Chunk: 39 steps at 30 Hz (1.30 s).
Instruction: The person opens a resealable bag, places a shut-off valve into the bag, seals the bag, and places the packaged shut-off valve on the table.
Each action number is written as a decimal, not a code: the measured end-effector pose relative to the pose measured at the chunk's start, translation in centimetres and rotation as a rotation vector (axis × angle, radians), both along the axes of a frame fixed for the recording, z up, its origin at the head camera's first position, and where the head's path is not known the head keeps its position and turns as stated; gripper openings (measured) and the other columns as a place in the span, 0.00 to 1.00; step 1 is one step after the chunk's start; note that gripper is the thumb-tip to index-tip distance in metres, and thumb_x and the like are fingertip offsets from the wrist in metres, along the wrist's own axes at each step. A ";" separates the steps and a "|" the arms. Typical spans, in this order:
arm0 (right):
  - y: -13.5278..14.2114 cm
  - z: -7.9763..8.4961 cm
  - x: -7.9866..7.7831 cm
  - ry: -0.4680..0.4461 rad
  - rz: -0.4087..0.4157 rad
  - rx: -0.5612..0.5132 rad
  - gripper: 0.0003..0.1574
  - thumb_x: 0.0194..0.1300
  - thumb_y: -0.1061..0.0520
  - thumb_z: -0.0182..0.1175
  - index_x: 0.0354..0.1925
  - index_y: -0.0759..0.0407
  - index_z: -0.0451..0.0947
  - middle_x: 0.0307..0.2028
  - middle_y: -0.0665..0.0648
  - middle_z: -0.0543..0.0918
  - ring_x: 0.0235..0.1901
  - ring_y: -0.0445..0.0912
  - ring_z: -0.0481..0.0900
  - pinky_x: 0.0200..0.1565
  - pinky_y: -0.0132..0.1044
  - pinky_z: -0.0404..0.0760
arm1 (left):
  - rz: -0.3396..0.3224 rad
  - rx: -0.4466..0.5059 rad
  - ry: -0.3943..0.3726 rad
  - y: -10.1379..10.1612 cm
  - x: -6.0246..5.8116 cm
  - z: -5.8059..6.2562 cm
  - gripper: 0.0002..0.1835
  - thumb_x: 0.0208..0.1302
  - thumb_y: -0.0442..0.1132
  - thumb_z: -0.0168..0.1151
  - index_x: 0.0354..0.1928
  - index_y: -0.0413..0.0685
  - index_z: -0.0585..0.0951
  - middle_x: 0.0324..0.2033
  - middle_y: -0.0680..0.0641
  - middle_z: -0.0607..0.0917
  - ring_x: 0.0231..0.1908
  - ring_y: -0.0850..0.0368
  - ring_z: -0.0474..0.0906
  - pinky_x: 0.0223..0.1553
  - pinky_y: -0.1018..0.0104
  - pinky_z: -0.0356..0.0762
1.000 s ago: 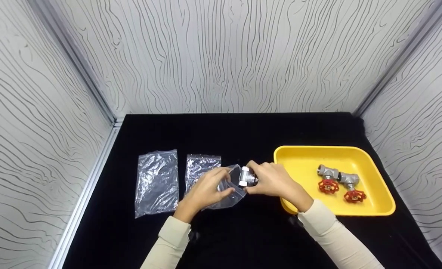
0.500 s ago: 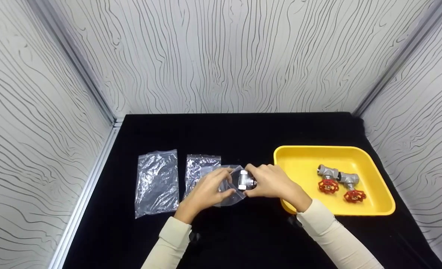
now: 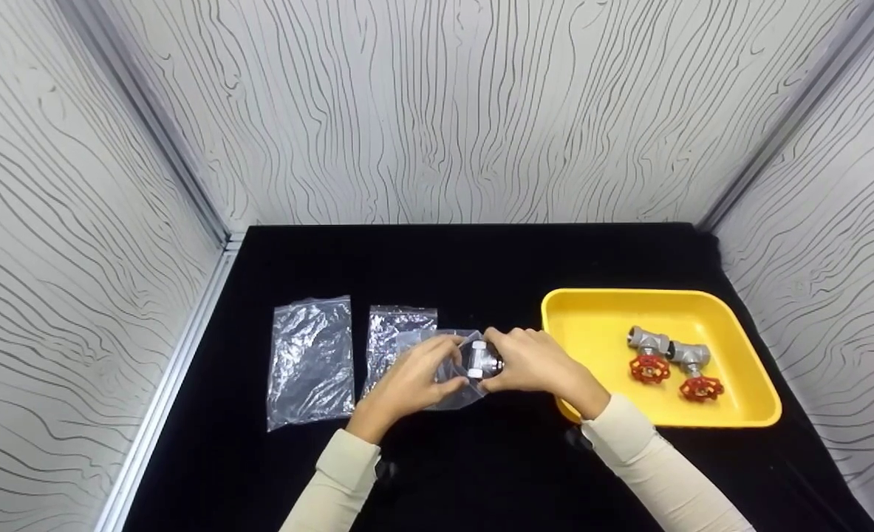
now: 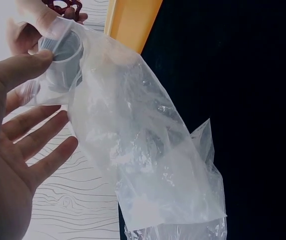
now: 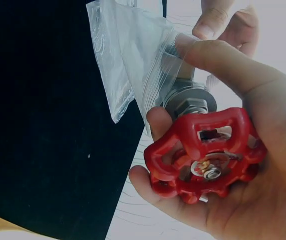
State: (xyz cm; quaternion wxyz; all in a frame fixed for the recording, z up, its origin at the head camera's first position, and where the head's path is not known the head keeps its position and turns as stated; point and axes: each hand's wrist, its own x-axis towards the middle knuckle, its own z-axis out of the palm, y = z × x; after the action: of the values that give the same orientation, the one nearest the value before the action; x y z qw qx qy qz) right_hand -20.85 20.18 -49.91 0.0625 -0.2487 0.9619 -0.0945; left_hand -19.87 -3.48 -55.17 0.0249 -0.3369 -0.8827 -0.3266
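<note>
A gate valve (image 3: 479, 360) with a silver body is held in my right hand (image 3: 536, 362). In the right wrist view its red handwheel (image 5: 189, 136) lies against my palm and curled fingers. The valve's pipe end (image 4: 66, 67) sits inside the mouth of a clear zip bag (image 4: 137, 130). My left hand (image 3: 416, 373) pinches the bag's mouth, thumb near the zip strip and the other fingers spread below. My right thumb (image 5: 198, 50) also overlaps the bag's edge. The body of the bag hangs loosely to the left, away from the valve.
A yellow tray (image 3: 629, 295) stands at the right, with two more red-wheeled valves (image 3: 649, 355) inside. Flat clear bags lie on the black tabletop (image 3: 481, 266): one bag (image 3: 311, 362) at the far left, another bag (image 3: 401, 319) partly behind my left hand. Patterned panels enclose the table.
My right hand has shifted slightly left with the valve, whose end is farther into the bag's mouth. My left hand stays nearly in place.
</note>
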 end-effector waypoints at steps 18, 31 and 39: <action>0.0 -0.1 0.0 -0.085 0.045 -0.014 0.24 0.51 0.60 0.74 0.46 0.55 0.77 0.27 0.52 0.80 0.23 0.48 0.75 0.25 0.45 0.74 | -0.027 0.033 0.062 0.3 0.0 -0.7 0.13 0.65 0.43 0.76 0.42 0.50 0.80 0.61 0.47 0.87 0.58 0.53 0.85 0.61 0.61 0.85; -0.1 -0.8 0.0 -0.066 0.058 -0.034 0.23 0.51 0.59 0.73 0.48 0.56 0.82 0.29 0.53 0.83 0.24 0.47 0.75 0.26 0.44 0.77 | -0.014 -0.008 0.045 0.5 0.3 -0.9 0.13 0.66 0.44 0.75 0.44 0.51 0.80 0.62 0.47 0.86 0.57 0.53 0.85 0.61 0.62 0.85; -0.1 -0.9 0.1 -0.178 0.057 -0.051 0.30 0.47 0.56 0.75 0.49 0.57 0.77 0.29 0.52 0.80 0.26 0.47 0.76 0.28 0.45 0.78 | -0.007 -0.020 0.067 0.5 0.5 -1.3 0.14 0.64 0.43 0.76 0.44 0.52 0.79 0.61 0.48 0.86 0.55 0.54 0.85 0.57 0.62 0.87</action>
State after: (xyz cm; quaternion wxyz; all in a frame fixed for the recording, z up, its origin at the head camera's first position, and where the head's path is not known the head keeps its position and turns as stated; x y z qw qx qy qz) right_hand -20.75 20.04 -50.78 0.1442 -0.2681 0.9423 -0.1392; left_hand -19.41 -2.94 -56.42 0.0500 -0.3512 -0.8834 -0.3062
